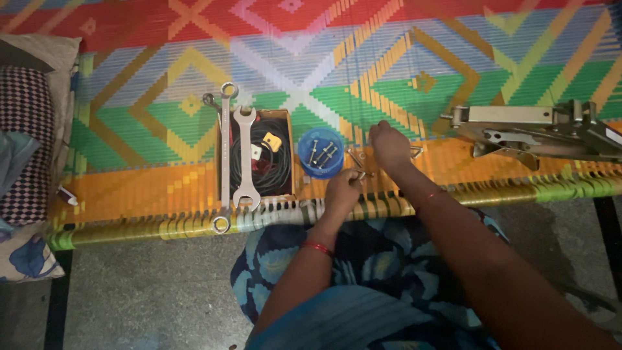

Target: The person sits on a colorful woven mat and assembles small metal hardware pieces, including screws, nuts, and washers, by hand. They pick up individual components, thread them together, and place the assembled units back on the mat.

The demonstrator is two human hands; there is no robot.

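- Spanners first, at the far left of the work: two long ring spanners point(224, 155) lie side by side with their long axes running away from the person, and one broad open-ended spanner point(245, 159) rests beside them on the edge of a cardboard box point(287, 116).
- Inside that box I count one coil of black cable point(267, 162) and one small yellow piece point(271, 140).
- Next along sits one blue round tub point(321, 153), holding what look like four bolts; it lies just left of both hands.
- Left hand point(342, 189) is curled in close, fingers together on a small metal piece point(358, 174) — too tiny to name.
- That piece lies between the two hands, on the woven mat point(162, 188), nearer the left one.
- Right hand point(390, 145) reaches further out, knuckles up, fingers folded down onto the mat; whether it grips anything I cannot tell.
- One small triangular metal bit point(416, 151) peeks out just right of it.
- Far right, well apart, one grey metal scissor jack point(538, 129) lies with its long axis across the mat.
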